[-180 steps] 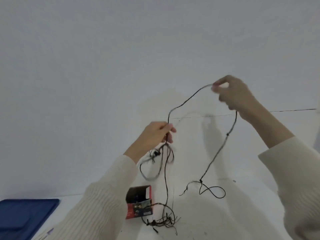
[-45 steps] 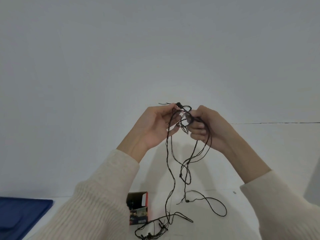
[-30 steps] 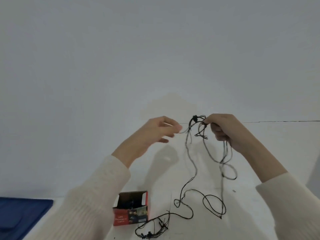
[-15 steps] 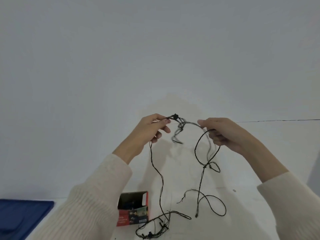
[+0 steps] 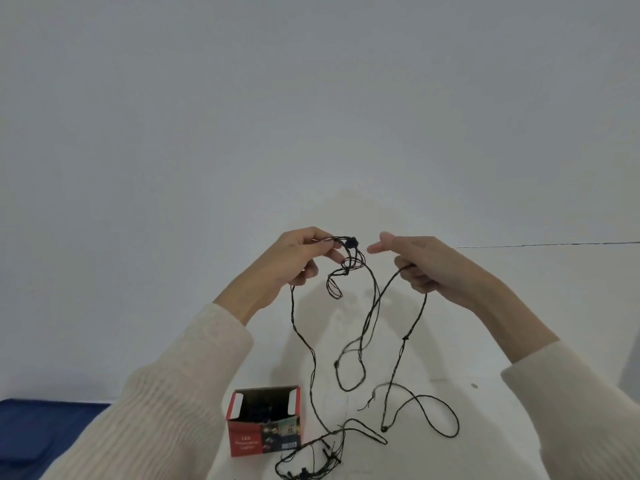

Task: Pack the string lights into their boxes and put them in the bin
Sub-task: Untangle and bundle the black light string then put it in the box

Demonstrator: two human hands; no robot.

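A thin black string of lights [image 5: 370,327] hangs in long loops between my two raised hands and trails down to a tangle on the white table. My left hand [image 5: 298,261] pinches a small coiled bunch of the wire at its top. My right hand [image 5: 420,265] holds another strand in its curled lower fingers, thumb and forefinger stretched out toward the left. A small red box [image 5: 265,422], open at the top, stands on the table below my left forearm, next to the tangle.
The white table [image 5: 485,427] runs up to a plain white wall. A dark blue bin or lid [image 5: 41,434] lies at the lower left edge, partly behind my left sleeve.
My hands have drawn slightly apart. The coiled bunch stays with my left hand, and my right thumb and forefinger have let go and point outward while the lower fingers keep a strand.
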